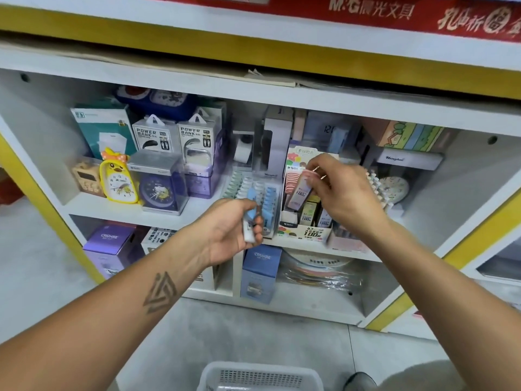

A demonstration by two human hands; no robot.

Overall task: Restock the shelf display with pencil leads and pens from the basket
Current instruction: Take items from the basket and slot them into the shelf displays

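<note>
Fingers (315,172) of the right hand (342,196) pinch the top of a pink pencil-lead case (300,193), holding it tilted just above the cardboard lead display box (306,232), which serves as the landmark here. The case is not yet seated; its lower end hangs over the box's front compartments, where several lead cases already stand. The left hand (231,231), just left of the box and a little nearer the camera, curls round a blue-and-white lead case (249,224), waiting its turn. Directly left of the box, a clear tray (253,190) holds rows of green and blue cases. The white basket (260,378) sits on the floor well below the box; its contents are out of view. Judging by this, restocking is mid-way: two cases remain in hand, and no pens are visible.
</note>
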